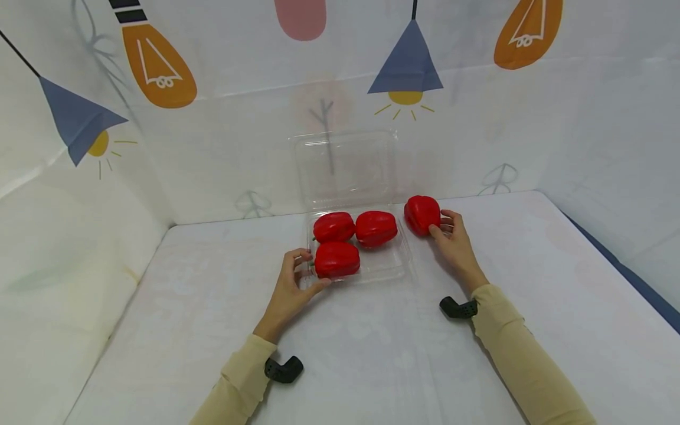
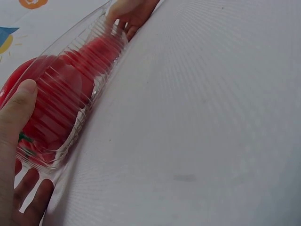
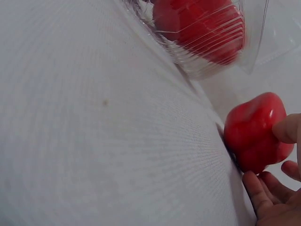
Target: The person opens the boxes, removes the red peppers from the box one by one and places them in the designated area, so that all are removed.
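Observation:
A clear plastic clamshell box [image 1: 385, 268] lies with its lid [image 1: 347, 168] raised at the back. Inside it are three red bell peppers, two behind and a front one [image 1: 337, 260] nearest my left hand [image 1: 287, 295]. That hand holds the box by its front left corner, thumb along the front wall and fingers at the left side. To the right of the box, my right hand [image 1: 455, 245] grips another red bell pepper [image 1: 421, 214] between thumb and fingers. In the right wrist view this pepper [image 3: 256, 129] sits low at the tabletop, apart from the box.
The white-covered table [image 1: 212, 307] ends at a patterned cloth backdrop [image 1: 239, 130], close behind the raised lid. Cloth also hangs at the left and right sides. A black wrist device [image 1: 284, 370] sits at the left cuff, another [image 1: 458, 307] at the right.

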A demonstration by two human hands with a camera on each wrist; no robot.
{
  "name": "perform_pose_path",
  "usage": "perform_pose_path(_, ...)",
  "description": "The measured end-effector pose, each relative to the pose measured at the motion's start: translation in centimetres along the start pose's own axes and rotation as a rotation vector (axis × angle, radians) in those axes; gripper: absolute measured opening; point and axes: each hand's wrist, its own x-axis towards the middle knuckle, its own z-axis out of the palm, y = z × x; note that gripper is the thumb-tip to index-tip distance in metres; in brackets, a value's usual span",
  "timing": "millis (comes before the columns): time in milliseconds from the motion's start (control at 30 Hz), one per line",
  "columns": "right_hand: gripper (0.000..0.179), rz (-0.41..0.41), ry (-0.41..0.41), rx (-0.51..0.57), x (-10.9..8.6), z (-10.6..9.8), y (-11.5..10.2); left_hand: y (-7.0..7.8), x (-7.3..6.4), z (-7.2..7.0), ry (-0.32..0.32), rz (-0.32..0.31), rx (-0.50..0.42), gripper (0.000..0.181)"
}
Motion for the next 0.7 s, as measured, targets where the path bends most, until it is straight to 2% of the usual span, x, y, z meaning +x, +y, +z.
perform_pose_path(167, 0.055, -0.006, 0.009, 0.001, 0.04, 0.02, 0.05, -0.06, -0.01, 0.04, 0.017, 0.028, -0.003, 0.066)
perform_pose_path(467, 0.055, -0.009, 0.024, 0.01, 0.02, 0.1, -0.02, 0.32, -0.16, -0.03, -0.007, -0.012, -0.012, 0.07)
perform_pose_path(533, 0.055, -0.006, 0.029, 0.017, -0.01, 0.09, -0.05, 0.43, -0.2, -0.09, -0.007, -0.005, -0.001, 0.065)
perform_pose_path(700, 0.055, 0.002, 0.054, 0.021, -0.13, 0.1, -0.14, 0.37, -0.24, -0.47, 0.036, 0.058, -0.017, 0.034)
